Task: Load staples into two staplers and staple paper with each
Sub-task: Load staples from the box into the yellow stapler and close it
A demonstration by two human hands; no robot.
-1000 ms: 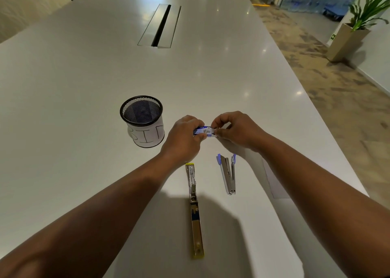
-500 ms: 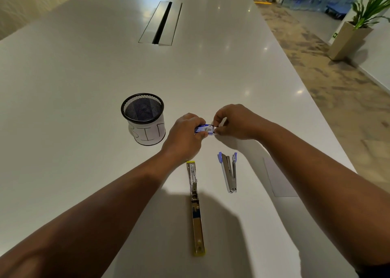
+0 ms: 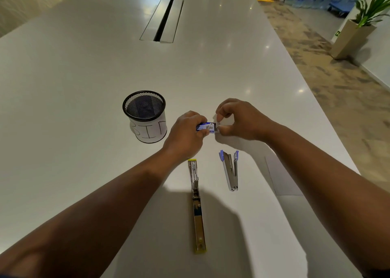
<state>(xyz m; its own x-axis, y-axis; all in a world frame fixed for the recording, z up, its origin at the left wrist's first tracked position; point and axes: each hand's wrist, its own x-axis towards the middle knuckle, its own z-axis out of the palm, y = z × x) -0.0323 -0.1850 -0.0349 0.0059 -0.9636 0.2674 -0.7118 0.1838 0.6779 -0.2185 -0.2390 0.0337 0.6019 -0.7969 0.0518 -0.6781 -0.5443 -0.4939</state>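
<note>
Nearest the viewer, a long stapler point(image 3: 198, 210) is laid flat on the white table point(image 3: 63, 108), swung fully open into one straight line, its metal body tipped with yellow at both ends. Just to its right and slightly farther off, a smaller metal stapler point(image 3: 230, 170) is seen lying on its side, its two arms spread in a narrow V with blue plastic tips pointing away. A sheet of white paper point(image 3: 282, 178) lies flat on the table to the right of it, partly covered by the right forearm.

Beyond the staplers, a small blue and white staple box point(image 3: 205, 127) is held above the table between both hands. It is gripped by the curled fingers and thumb of the left hand point(image 3: 185, 134). At the box's open right end, something small and pale is pinched between thumb and fingertips of the right hand point(image 3: 238, 119); whether it is a flap or staples cannot be told.

To the left, well apart from the hands, a black mesh cup point(image 3: 145, 117) stands upright, wrapped in white paper marked "BIN". Farther away, a long cable slot point(image 3: 161, 21) is set into the tabletop.
</note>
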